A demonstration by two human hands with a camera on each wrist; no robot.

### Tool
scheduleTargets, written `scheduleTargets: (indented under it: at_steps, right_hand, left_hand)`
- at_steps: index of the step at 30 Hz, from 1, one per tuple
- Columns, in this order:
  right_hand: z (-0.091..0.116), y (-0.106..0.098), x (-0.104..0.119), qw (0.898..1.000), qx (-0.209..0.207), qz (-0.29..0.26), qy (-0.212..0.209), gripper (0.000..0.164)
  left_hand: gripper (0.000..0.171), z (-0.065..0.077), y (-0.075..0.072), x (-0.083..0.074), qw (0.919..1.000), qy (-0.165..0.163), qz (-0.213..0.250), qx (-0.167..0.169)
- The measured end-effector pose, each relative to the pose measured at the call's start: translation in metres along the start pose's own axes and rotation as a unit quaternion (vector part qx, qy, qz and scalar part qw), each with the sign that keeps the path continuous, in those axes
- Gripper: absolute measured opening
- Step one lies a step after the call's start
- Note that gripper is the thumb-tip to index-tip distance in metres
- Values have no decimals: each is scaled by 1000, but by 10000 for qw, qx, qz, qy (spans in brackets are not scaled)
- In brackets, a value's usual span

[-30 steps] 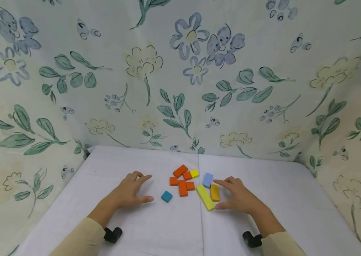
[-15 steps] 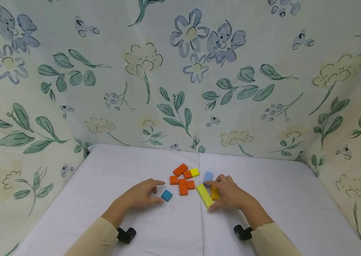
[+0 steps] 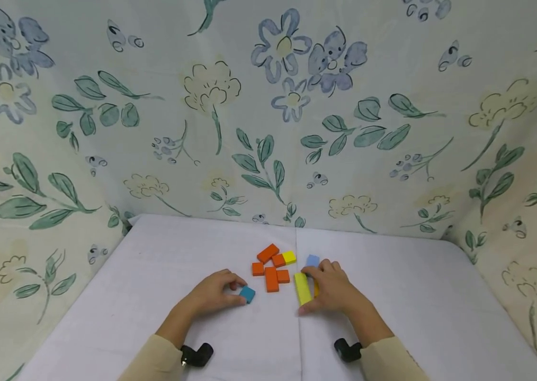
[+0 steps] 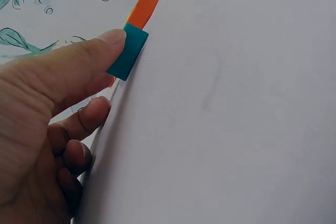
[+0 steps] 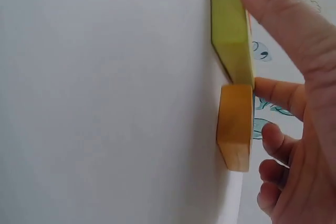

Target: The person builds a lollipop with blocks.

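I watched the left hand narrowly pinch the blue block left of the red-orange blocks, while right of them the right hand, spread wider, gripped the long yellow block endwise, presumably for steadiness.

There are five orange blocks, two yellow, one amber, one teal and one light-blue.
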State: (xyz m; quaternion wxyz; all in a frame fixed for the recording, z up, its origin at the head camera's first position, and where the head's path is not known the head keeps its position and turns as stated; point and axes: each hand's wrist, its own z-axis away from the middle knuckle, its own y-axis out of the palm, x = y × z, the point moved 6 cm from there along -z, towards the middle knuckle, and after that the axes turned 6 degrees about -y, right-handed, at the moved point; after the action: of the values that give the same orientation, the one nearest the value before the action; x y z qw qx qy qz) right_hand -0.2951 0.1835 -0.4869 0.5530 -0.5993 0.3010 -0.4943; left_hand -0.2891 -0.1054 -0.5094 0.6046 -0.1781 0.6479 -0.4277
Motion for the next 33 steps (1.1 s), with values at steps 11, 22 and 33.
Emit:
scheduleTargets:
  at_steps: [11, 22, 33]
  right_hand:
    - [21, 2, -2, 9975, 81, -331, 621, 107]
    - [27, 1, -6, 9954, 58, -455, 841, 106]
    - [22, 6, -7, 9961, -90, -542, 689, 103]
  left_hand:
    - [32, 5, 5, 4, 9969, 38, 548, -555]
    - [31, 14, 2, 3, 9963, 241, 290, -776]
    - [29, 13, 16, -12, 9957, 160, 852, -330]
